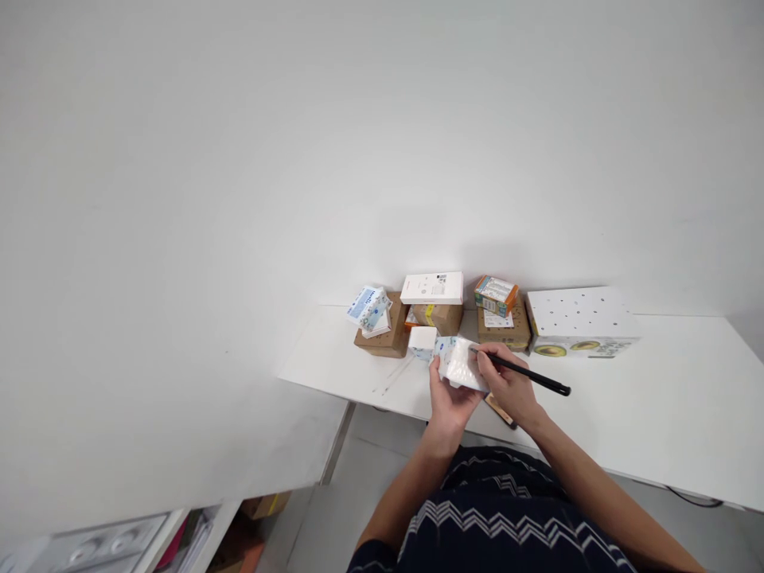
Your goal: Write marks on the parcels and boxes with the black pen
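My left hand is wrapped round a small white-and-blue box, holding it tilted above the table's front part. The upper face of this box looks white and shiny. In my right hand is a black pen, its tip at the box's upper face; I cannot tell whether it touches. A white box stands just behind and left of the held one. Two thin, pale sticks lie on the table to the left. Partly under my right hand is a flat, dark-edged tan object.
Along the wall stand a brown carton with a blue-and-white box on top, a long white box over another carton, an orange-green box and a large avocado-print box. The white table extends right.
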Tool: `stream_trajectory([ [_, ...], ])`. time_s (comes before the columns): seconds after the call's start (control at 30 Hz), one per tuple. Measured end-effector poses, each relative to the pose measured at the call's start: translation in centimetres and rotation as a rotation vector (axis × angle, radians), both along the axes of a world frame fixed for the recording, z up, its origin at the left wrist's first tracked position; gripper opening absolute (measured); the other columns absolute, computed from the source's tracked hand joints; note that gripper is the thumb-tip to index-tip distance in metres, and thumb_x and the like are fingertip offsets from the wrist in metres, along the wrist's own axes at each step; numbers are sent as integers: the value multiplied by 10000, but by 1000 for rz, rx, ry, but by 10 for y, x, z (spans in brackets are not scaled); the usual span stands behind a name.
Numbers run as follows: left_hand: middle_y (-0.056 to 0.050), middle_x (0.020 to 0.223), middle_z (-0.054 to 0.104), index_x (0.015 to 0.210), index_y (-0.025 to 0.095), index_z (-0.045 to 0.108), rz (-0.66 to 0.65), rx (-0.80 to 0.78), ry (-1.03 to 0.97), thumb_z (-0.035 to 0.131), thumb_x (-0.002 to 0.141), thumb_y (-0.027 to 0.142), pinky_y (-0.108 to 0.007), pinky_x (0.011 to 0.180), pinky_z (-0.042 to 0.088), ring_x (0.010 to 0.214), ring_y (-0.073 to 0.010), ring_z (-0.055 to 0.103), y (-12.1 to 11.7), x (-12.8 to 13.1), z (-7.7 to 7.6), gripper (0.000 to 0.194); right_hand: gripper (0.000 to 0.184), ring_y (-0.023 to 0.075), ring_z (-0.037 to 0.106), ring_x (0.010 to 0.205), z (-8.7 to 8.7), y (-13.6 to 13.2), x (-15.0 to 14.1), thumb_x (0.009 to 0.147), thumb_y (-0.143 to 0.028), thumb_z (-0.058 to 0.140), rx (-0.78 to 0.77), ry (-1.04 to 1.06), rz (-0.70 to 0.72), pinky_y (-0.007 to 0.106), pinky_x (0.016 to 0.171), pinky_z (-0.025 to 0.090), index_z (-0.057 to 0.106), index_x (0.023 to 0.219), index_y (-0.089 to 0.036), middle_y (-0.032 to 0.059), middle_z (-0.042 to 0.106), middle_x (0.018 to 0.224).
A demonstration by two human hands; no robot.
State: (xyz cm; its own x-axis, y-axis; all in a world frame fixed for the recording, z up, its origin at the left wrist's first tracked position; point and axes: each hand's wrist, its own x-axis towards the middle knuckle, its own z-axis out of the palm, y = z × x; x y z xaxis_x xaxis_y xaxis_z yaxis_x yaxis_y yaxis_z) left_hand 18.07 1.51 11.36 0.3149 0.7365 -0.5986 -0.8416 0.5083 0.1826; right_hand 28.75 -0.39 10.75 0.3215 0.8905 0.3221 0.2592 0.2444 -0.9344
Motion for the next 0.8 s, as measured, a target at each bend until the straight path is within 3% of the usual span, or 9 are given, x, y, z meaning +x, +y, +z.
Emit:
stream_trajectory([
  [0.4,-96,917,695,1043,135,645,-3,-2,13,557,839,388,-342,750,526,808,-221,656,0,1,-2,337,136,152,599,697,1,0,0,857,-296,540,-14,46,11,262,620,480,638,829,-207,22,656,783],
  [0.6,-131,970,681,1057,130,636,-18,36,26,554,827,446,-386,738,532,867,-268,649,4,0,-9,400,208,113,485,445,-2,2,4,867,-416,548,-81,441,4,236,438,412,555,825,-212,-50,547,545],
  [0.7,-99,959,671,1069,167,617,58,-75,95,622,790,436,-379,732,537,878,-258,646,9,-5,-17,388,281,131,530,464,-26,9,24,901,-474,464,-178,420,-69,255,466,445,523,834,-207,-37,561,544],
  [0.73,-89,953,666,1068,182,611,84,-116,116,640,777,433,-376,722,539,872,-254,645,11,-7,-19,385,313,144,567,504,-40,11,34,922,-475,408,-258,315,-96,269,503,471,533,850,-197,-16,585,577],
  [0.8,-83,949,658,1065,201,602,128,-170,141,657,763,434,-377,709,542,869,-252,644,15,-14,-24,385,384,144,645,631,-74,14,56,960,-419,276,-606,-138,-60,268,604,508,569,884,-181,44,670,733],
])
